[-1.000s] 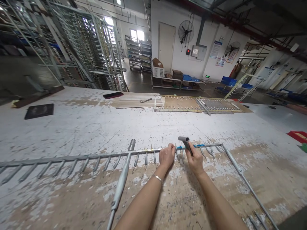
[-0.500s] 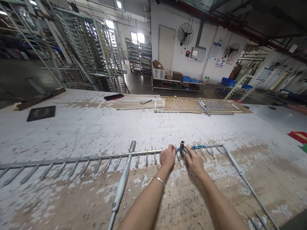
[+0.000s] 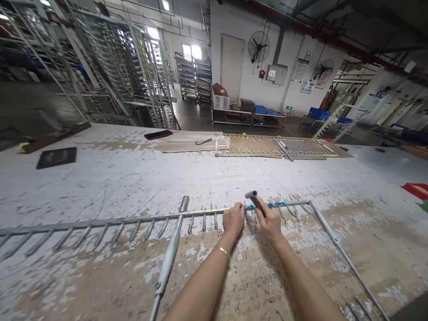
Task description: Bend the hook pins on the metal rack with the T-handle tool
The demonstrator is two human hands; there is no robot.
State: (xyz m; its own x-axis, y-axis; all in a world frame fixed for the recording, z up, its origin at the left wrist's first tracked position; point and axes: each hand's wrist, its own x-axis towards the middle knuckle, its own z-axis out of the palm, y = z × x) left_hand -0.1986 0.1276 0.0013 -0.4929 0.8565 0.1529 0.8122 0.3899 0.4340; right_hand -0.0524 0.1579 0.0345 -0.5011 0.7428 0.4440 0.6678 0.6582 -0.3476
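A long metal rack bar (image 3: pixel 133 220) with several short prongs (image 3: pixel 203 221) along it lies across the worktable (image 3: pixel 110 183). My left hand (image 3: pixel 234 219) is closed at the bar, fingertips pinched together over it; whatever they pinch is hidden. My right hand (image 3: pixel 271 225) grips the handle of a T-shaped metal tool with a hollow tube head (image 3: pixel 252 195), which is raised above the bar. Blue marks (image 3: pixel 277 204) show on the bar just right of my hands. A side rod (image 3: pixel 336 240) joins the bar's right end.
A thick metal rod (image 3: pixel 172 249) crosses under the bar at left. Farther back lie a wrench (image 3: pixel 203 141), a phone (image 3: pixel 158 134), a dark flat plate (image 3: pixel 56 157) and a second pronged frame (image 3: pixel 250 155) on boards. At right is a red bin (image 3: pixel 416 191). Tall racks (image 3: pixel 127 76) stand behind.
The tool in my right hand has tipped, its head now lifted and turned away to the left, off the bar. My left hand stays at the same spot.
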